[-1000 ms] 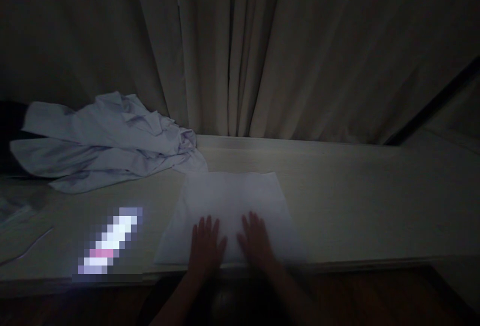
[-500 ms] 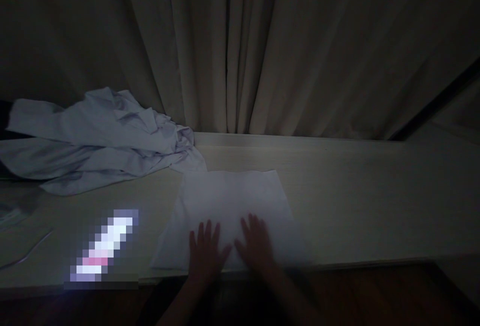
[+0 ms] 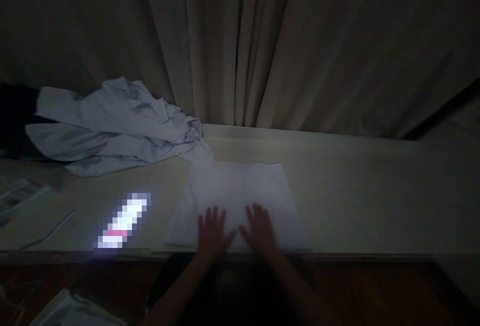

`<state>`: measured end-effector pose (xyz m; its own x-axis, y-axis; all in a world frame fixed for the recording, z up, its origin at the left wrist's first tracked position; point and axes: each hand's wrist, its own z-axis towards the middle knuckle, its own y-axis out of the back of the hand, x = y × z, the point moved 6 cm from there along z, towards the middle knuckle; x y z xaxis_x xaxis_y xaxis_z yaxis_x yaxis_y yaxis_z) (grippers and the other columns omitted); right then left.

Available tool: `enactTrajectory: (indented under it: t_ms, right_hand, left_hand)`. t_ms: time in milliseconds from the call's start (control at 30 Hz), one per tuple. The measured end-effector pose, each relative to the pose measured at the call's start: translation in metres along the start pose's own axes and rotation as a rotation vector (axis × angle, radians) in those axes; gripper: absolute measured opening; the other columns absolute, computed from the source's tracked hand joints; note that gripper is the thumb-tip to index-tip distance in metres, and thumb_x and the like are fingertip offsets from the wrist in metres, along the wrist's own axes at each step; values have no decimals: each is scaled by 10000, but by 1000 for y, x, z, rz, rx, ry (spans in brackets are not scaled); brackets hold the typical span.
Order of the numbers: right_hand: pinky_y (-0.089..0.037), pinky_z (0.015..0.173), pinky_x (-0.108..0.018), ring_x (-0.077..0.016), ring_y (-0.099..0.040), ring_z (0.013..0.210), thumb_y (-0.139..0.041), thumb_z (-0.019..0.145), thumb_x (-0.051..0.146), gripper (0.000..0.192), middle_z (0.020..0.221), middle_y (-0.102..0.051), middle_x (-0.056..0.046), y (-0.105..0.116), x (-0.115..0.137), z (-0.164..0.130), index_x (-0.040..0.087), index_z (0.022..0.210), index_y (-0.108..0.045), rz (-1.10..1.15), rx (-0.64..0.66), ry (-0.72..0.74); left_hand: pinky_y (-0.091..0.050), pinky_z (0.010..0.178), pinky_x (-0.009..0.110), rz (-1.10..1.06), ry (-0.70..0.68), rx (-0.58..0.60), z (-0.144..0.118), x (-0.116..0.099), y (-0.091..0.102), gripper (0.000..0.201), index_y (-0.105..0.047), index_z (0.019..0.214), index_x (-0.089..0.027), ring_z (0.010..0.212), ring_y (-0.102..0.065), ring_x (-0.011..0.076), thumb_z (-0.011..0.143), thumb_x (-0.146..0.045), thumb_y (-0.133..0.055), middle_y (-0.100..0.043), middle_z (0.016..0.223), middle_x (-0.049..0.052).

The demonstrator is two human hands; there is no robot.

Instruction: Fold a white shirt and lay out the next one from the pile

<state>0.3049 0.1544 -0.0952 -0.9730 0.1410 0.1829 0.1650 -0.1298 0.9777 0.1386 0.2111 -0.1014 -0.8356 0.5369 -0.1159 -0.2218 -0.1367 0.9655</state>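
Observation:
A white sheet of cloth [image 3: 236, 181] lies flat on the pale tabletop, its near edge close to the table's front edge. My left hand [image 3: 213, 231] rests on its lower left part, fingers spread and palm down. Beside it, my right hand [image 3: 259, 228] lies on the lower middle of the cloth, also with fingers apart. The two thumbs point towards each other with a small gap between them. Neither hand holds anything. The room is dim, so fine detail of the cloth is hard to make out.
A crumpled heap of white fabric [image 3: 123, 121] sits at the back left, against the curtain [image 3: 213, 41]. A bright pixelated screen [image 3: 125, 221] lies left of the cloth, near a thin cable [image 3: 48, 233] and a clear plastic bag [image 3: 26, 193]. The tabletop [image 3: 367, 196] extends right.
The view has shifted down and to the left, bringing the floor at the lower left into sight. Both hands stay spread on the cloth, in nearly the same place on it.

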Motion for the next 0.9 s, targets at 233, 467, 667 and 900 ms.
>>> enactTrajectory:
  t_ms: [233,467,667,900]
  right_hand:
    - [-159,1130,-508,-315,-219,1400,-293,909,550,631,1508,-284,-146,5,3,-1,195,1430,-320,4,48,11]
    - [-129,1138,-488,-308,-201,1405,-365,902,495,608,1512,-275,-145,8,4,-4,193,1428,-325,0,41,32]
    - [-146,1135,-492,-305,-227,1397,-451,866,454,626,1501,-296,-159,11,4,-3,187,1420,-338,2,33,38]
    - [-134,1142,-483,-305,-220,1400,-467,848,477,650,1506,-289,-150,12,3,-4,195,1420,-341,18,33,25]
  left_hand:
    - [-65,1096,632,-13,9,114,-3,-1,2,766,-351,1416,-187,1387,-219,404,827,-673,-286,-325,1487,192]
    - [-72,1109,612,14,-16,125,-7,-1,7,718,-338,1421,-190,1397,-204,386,856,-629,-275,-319,1491,190]
    - [-100,1104,619,36,12,159,-5,-3,9,720,-355,1412,-199,1393,-215,386,847,-640,-281,-324,1491,183]
    - [-122,1097,625,33,-3,148,-7,-4,10,717,-357,1410,-193,1393,-213,391,848,-632,-285,-325,1488,191]
